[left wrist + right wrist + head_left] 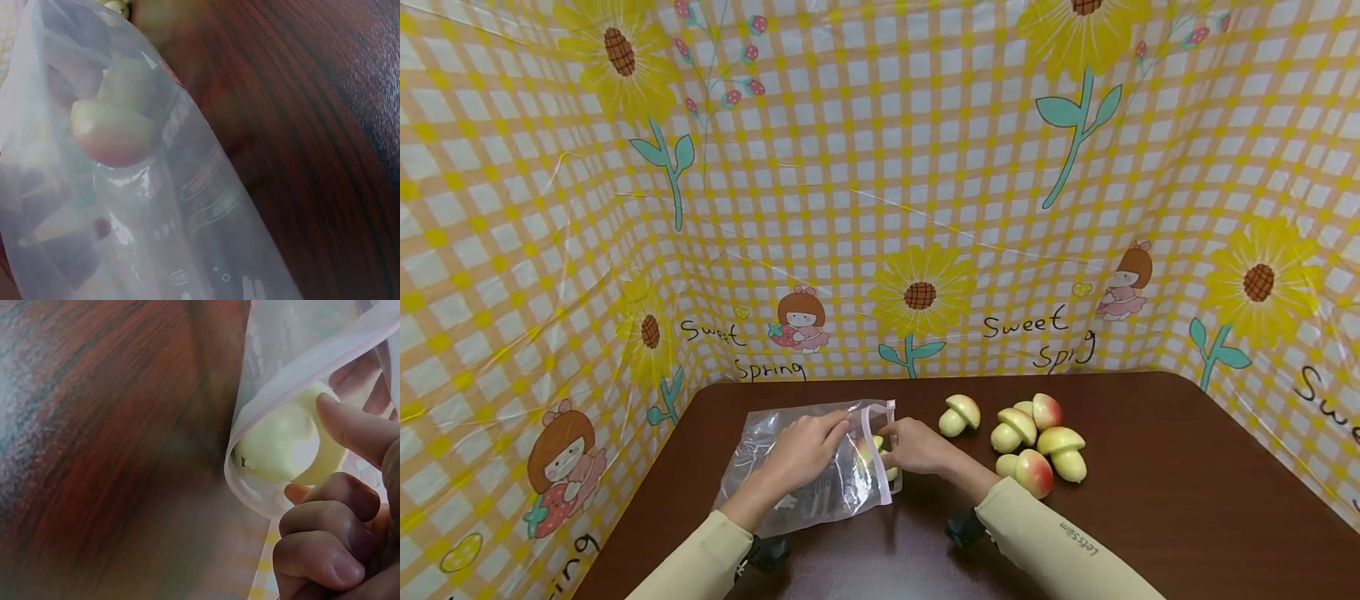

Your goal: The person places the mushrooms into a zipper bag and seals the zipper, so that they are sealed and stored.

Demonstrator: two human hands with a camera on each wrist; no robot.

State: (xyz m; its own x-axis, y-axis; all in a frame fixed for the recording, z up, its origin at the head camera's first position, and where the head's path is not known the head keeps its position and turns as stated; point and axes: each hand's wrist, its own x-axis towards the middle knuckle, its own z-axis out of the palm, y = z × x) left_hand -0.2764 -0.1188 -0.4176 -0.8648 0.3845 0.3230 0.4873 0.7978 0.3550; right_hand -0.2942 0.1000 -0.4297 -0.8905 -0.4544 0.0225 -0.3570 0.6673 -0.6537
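Note:
A clear plastic zip bag (756, 446) with a pale pink zip strip lies on the table, its mouth facing right. My left hand (808, 448) grips the bag's upper layer near the mouth, lifting it. At the opening, my right hand (919, 446) pinches a mushroom-shaped piece (275, 444), pale yellow with a red-tinged cap, between thumb and finger; the piece is inside the bag's rim. Through the film in the left wrist view, its rounded cap (115, 134) shows. The left fingertips are partly hidden behind the film there.
Several more mushroom-shaped pieces (1015, 429) sit in a cluster right of the right hand, with a single one (959, 415) nearer the bag. The dark wooden table (1180, 492) is surrounded by checked, sunflower-printed cloth (850, 167) at the back and sides.

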